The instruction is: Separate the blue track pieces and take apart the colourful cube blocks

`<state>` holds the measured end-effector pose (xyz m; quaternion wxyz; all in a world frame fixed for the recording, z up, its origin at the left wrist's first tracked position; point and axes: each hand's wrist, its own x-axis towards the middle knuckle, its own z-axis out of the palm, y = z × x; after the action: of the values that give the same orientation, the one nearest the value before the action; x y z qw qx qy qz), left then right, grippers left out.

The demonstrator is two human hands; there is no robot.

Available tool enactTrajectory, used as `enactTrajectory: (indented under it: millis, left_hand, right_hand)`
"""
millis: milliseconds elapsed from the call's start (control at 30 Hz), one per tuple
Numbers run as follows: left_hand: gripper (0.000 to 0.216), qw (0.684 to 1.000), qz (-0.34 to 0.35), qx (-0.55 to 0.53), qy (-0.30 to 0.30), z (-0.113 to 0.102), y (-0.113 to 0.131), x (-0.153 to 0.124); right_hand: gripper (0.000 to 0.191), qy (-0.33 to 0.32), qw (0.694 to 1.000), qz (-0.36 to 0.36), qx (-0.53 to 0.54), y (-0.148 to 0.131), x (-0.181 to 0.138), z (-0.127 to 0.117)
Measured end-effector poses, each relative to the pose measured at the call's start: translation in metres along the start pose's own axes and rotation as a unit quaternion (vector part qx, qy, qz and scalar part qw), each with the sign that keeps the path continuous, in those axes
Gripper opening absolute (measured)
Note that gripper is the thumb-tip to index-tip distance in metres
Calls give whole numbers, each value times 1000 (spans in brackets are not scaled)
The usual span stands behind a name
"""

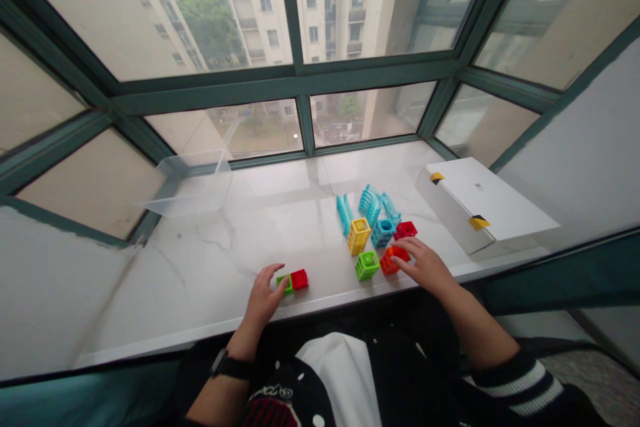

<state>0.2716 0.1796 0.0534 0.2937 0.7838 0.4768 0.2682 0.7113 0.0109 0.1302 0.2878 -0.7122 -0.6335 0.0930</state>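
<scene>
Near the front edge of the sill, a green block [283,284] and a red block [300,279] lie end to end. My left hand [263,293] is beside them with fingers curved and apart, the thumb overlapping the green block. My right hand [423,263] has its thumb and fingers around an orange-red block [389,261], partly covering it. Just behind those fingers is a darker red block [405,230]. Left of the orange-red block stand a green block [367,266] and a tall yellow block [359,237]. A blue block [383,233] sits behind.
Several translucent blue track pieces [370,203] lie behind the blocks. At the far left is a clear plastic bin [200,203]. A white box [493,197] with yellow-black tape stands on the right of the marble sill [210,280]. Green-framed windows [210,99] enclose the back.
</scene>
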Motion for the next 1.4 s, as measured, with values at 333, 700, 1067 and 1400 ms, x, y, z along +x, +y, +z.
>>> enactTrajectory:
  millis: [333, 700, 1067, 1400]
  left_hand:
    - [42, 999, 25, 14, -33, 7, -7, -6]
    - [42, 998, 21, 5, -60, 16, -5, -13]
    - [40, 998, 23, -2, -60, 18, -8, -14]
    - [40, 998, 13, -19, -66, 15, -3, -13]
  right_hand:
    - [31, 5, 1000, -8, 3, -3, 1, -4]
    - [43, 153, 981, 108, -53, 64, 25, -4]
    - [26, 76, 982, 137, -105, 79, 41, 17]
    - [29, 93, 976, 124, -152, 70, 42, 8]
